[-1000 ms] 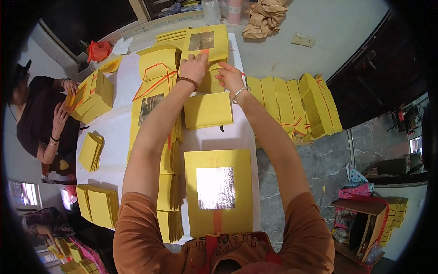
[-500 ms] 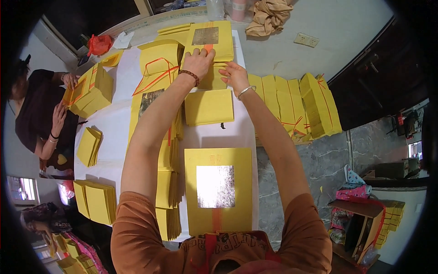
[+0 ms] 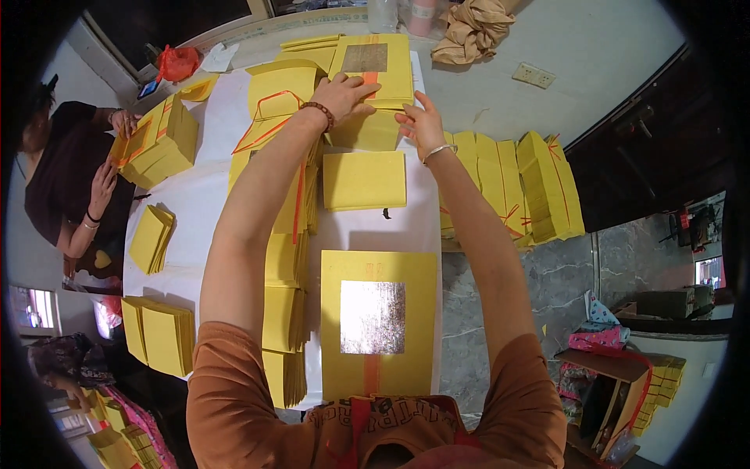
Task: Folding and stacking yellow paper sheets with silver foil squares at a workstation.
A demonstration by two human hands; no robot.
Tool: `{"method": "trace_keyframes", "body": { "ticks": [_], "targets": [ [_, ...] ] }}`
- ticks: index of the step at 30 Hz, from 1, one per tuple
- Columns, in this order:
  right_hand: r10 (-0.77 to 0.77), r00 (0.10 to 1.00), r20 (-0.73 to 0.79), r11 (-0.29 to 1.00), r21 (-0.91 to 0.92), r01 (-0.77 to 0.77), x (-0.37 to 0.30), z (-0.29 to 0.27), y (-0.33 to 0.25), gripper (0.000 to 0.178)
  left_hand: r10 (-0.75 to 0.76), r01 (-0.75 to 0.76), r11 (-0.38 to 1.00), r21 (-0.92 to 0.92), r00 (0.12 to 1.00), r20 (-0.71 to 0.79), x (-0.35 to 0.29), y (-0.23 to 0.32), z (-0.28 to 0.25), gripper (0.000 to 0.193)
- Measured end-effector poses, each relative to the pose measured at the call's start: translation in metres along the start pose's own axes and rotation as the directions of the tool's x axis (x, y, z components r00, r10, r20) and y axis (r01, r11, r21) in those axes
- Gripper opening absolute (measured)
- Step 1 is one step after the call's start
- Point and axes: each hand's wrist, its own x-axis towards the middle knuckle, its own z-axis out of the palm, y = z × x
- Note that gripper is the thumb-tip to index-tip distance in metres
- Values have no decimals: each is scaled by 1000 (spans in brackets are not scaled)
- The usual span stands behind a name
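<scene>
- plainly, the yellow paper stack (image 3: 397,72) lies toward the far end of the white-covered table (image 3: 419,220).
- my left hand (image 3: 341,98) rests on its near edge; whether it pinches, i can't tell.
- my right hand (image 3: 423,127), fingers parted and empty, is just beside its near right corner.
- i'd expect soft, easily creased sheets; best gripped by both near corners.

On one table (image 3: 422,227), two metallic squares (image 3: 373,317) are plainly shown; overlapping yellow stacks (image 3: 365,180) cannot be counted surely. One left hand (image 3: 342,95), one right hand (image 3: 424,125), one co-worker (image 3: 74,176), one red bag (image 3: 178,62) and one wall socket (image 3: 533,75) are counted.
</scene>
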Motion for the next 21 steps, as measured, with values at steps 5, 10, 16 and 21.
{"method": "trace_keyframes", "body": {
  "ticks": [5, 10, 16, 21],
  "targets": [
    [-367, 930, 6, 607, -756, 244, 21, -12, 28, 67, -142, 141, 990, -26, 989, -37, -12, 4, 10, 71],
    [-465, 874, 139, 441, -820, 365, 16, -2, 40, 82, -384, 303, 819, -487, 921, -73, -23, -13, 30, 98],
    [-336, 920, 204, 669, -636, 385, 26, -1, 50, 92, -367, 161, 613, -773, 925, -98, -21, -19, 30, 105],
    [-279, 931, 235, 697, -617, 364, 21, 6, 44, 94, -348, 292, 701, -651, 936, 46, -20, -33, 29, 92]
  ]
}}
